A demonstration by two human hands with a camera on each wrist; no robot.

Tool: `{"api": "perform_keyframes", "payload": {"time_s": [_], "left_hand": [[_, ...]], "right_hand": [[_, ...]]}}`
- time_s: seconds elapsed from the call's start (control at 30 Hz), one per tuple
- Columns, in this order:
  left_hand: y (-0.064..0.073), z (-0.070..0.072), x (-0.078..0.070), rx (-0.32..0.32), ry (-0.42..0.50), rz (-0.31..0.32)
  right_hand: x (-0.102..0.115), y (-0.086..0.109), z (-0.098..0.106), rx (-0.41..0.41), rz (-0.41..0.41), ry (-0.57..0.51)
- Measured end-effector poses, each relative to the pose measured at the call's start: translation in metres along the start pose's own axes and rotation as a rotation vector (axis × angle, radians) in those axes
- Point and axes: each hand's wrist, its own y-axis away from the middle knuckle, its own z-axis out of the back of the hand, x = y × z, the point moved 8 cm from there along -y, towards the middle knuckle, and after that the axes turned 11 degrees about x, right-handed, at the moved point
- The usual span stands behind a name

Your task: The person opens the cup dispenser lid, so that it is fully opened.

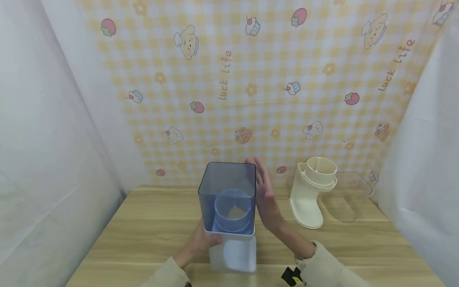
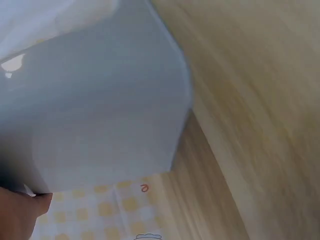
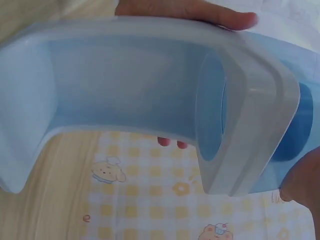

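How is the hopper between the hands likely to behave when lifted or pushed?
The hopper is probably light for its size: its see-through walls look thin. It seems stiff, as its rim runs straight. Sitting on the tall stand, it may tip if pushed near the top.

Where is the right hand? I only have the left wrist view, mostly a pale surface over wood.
Observer: In the head view, the right hand lies straight-fingered along the right side of the tinted box.
Reviewer: What does the left hand hold?
Observer: The right wrist view shows it gripping the pale stand, thumb on one side, two fingertips on the other.
Reviewer: Anything else on the table?
Observer: Yes, the head view shows a cream stand at the right.
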Motion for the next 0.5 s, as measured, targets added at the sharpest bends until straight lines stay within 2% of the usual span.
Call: {"api": "perform_keyframes", "payload": {"time_s": [0.03, 0.1, 0.17, 0.27, 0.37, 0.43, 0.5], "left_hand": [[-0.0003, -0.0029, 0.0003, 0.005, 0.012, -0.021], [0.0000, -0.0058, 0.0017, -0.003, 0.038, -0.022], [0.0009, -0.0066, 0.0038, -0.018, 0.026, 0.010], [0.0038, -0.0059, 0.0059, -0.034, 0.003, 0.062], [0.0062, -0.0041, 0.0070, -0.056, -0.004, 0.082], [0.0061, -0.0033, 0.0071, -0.071, -0.007, 0.069], [0.0042, -0.0036, 0.0068, -0.078, -0.012, 0.039]], "right_hand": [[0.0001, 0.0010, -0.0023, -0.004, 0.013, 0.041], [0.0002, 0.0028, -0.0043, -0.021, 0.016, 0.114], [0.0005, 0.0045, -0.0046, -0.045, -0.009, 0.190], [-0.0007, 0.0059, -0.0053, -0.070, -0.101, 0.289], [-0.0035, 0.0068, -0.0068, -0.074, -0.200, 0.337], [-0.0064, 0.0080, -0.0064, -0.087, -0.255, 0.335], [-0.0084, 0.0092, -0.0055, -0.098, -0.274, 0.328]]}}
